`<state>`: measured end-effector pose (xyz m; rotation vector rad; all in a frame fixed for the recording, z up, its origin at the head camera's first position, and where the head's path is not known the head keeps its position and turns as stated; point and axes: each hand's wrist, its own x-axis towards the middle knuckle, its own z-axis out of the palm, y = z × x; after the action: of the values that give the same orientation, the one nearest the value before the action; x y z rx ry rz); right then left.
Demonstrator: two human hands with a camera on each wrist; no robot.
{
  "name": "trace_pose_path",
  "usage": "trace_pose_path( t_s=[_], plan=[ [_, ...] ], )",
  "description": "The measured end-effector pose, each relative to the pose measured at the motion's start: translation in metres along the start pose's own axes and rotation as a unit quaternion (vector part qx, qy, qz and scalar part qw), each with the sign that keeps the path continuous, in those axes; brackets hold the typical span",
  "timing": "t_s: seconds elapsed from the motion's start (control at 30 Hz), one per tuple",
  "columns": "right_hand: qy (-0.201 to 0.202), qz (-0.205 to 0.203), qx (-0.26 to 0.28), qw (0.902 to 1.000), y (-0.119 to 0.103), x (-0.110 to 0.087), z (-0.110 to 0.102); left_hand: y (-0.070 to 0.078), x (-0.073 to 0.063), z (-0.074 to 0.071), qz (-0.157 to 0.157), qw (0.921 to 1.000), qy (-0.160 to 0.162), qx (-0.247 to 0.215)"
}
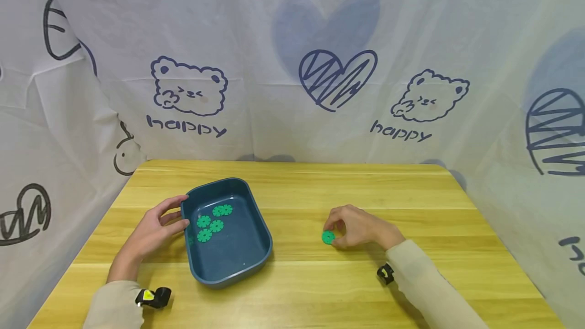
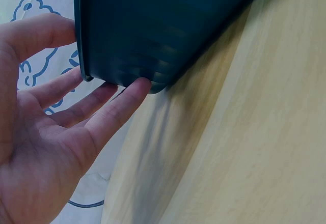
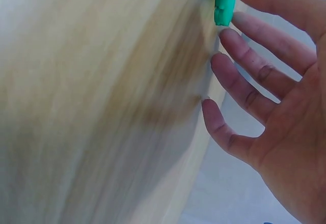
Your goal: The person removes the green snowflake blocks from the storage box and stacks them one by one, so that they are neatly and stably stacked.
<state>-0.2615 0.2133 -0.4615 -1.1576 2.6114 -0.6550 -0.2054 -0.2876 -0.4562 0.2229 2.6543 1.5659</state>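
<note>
My left hand (image 1: pixel 153 230) is at the left side of a dark blue rectangular tray (image 1: pixel 233 268). Its thumb lies on the rim, and other fingertips touch the outer wall in the left wrist view. Inside the tray, toward its left and far parts, lie several green notched plastic discs (image 1: pixel 217 226). To the right of the tray, my right hand (image 1: pixel 356 227) pinches one green notched disc (image 1: pixel 327 237) between thumb and forefinger, low over the table. The right wrist view shows this disc (image 3: pixel 224 2) edge-on, with the remaining fingers spread below it.
Both hands work over a wood-grain table (image 1: pixel 301 298). White cloth (image 1: pixel 265 131) printed with bears and hearts hangs behind it and along both sides. A small black device (image 1: pixel 154 297) is on the left wrist, and another (image 1: pixel 385 273) is at the right wrist.
</note>
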Motion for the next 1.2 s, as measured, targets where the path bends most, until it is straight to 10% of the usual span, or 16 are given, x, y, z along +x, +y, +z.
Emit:
trace_pose_path(
  t_s=[0.83,1.2],
  plan=[
    [0.011,-0.006,0.011,0.9999,0.000,0.005,-0.004,0.003,0.001,0.000,-0.004,1.0000,-0.002,0.003],
    [0.044,-0.029,0.027,0.9982,-0.049,0.043,-0.023,0.000,0.001,0.000,0.002,1.0000,-0.002,-0.002]
  ],
)
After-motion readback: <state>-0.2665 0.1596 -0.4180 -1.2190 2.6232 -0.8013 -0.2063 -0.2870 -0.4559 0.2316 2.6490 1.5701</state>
